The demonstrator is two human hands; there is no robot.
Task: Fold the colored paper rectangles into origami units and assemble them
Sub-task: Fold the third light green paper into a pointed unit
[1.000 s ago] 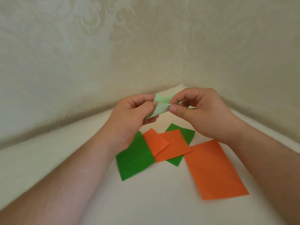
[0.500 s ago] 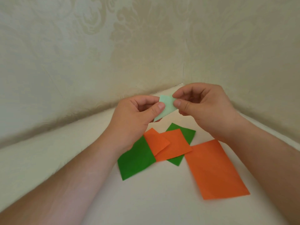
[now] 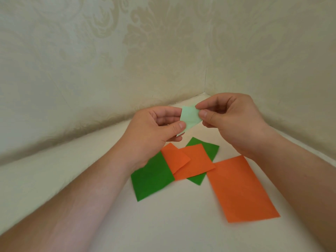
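Both the left hand (image 3: 156,128) and right hand (image 3: 229,120) pinch the pale green folded paper (image 3: 190,118) above the orange sheets (image 3: 192,164); uneven pulling risks skewing its crease.

The pale green piece (image 3: 190,118) is thin, matt, creased paper, the orange sheets (image 3: 241,190) and dark green sheets (image 3: 151,180) below it are smooth matt paper, lying on a matt cream worktop (image 3: 101,160) beneath embossed damask wallpaper (image 3: 127,51).

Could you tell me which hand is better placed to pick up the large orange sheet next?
Probably the right hand: the large orange sheet lies just below its wrist, while the left hand sits farther off. Both pinch the pale green piece.
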